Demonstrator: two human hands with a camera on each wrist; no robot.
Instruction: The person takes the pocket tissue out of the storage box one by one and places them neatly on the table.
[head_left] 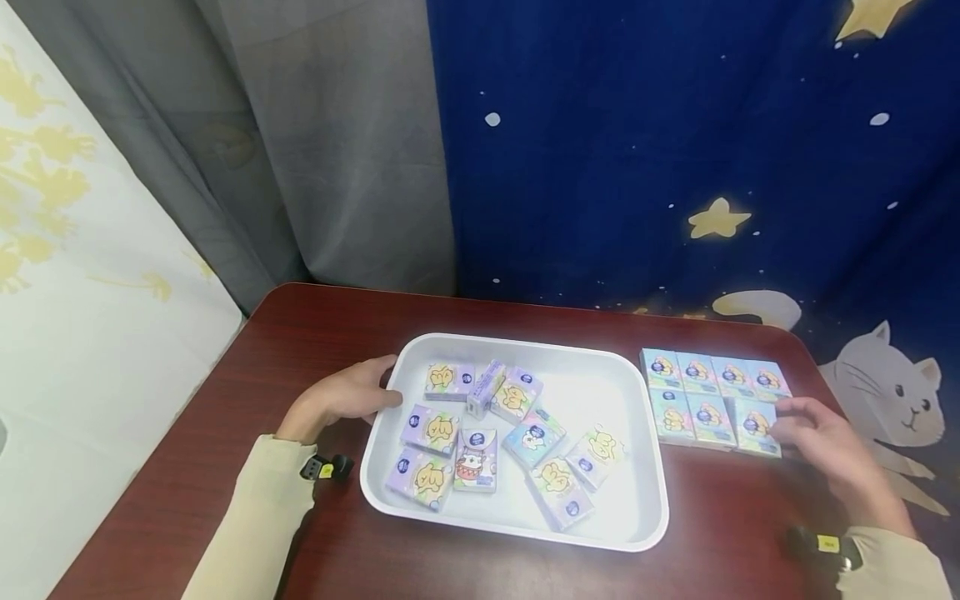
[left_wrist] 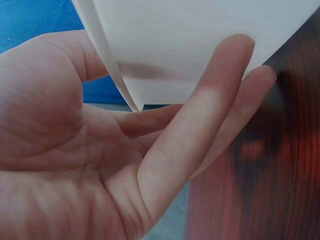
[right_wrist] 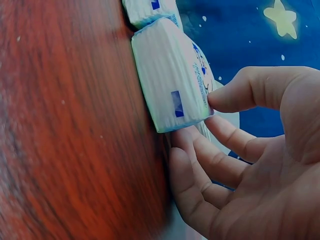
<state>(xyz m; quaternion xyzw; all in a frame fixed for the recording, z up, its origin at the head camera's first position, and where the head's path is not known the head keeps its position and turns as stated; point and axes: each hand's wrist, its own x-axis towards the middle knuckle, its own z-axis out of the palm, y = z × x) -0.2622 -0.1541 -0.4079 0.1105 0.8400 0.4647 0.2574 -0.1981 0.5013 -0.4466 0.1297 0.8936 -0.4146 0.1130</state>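
A white tray [head_left: 600, 533] holds several loose pocket tissue packs, mostly purple with a yellow cartoon figure, and one light-blue pack [head_left: 534, 437]. My left hand [head_left: 348, 396] holds the tray's left side; its thumb reaches over the rim and the fingers [left_wrist: 195, 125] lie along the outer wall. To the right of the tray, light-blue tissue packs [head_left: 693, 372] lie side by side in two rows. My right hand [head_left: 828, 442] pinches the end pack [head_left: 756, 425] of the near row at its right edge. In the right wrist view the thumb [right_wrist: 235, 97] touches that pack's printed face.
The dark red wooden table [head_left: 480, 562] ends at a back edge just beyond the tray and packs. Behind it hang a grey curtain [head_left: 352, 167] and a blue curtain [head_left: 585, 167] with stars. White patterned cloth [head_left: 97, 333] borders the left side.
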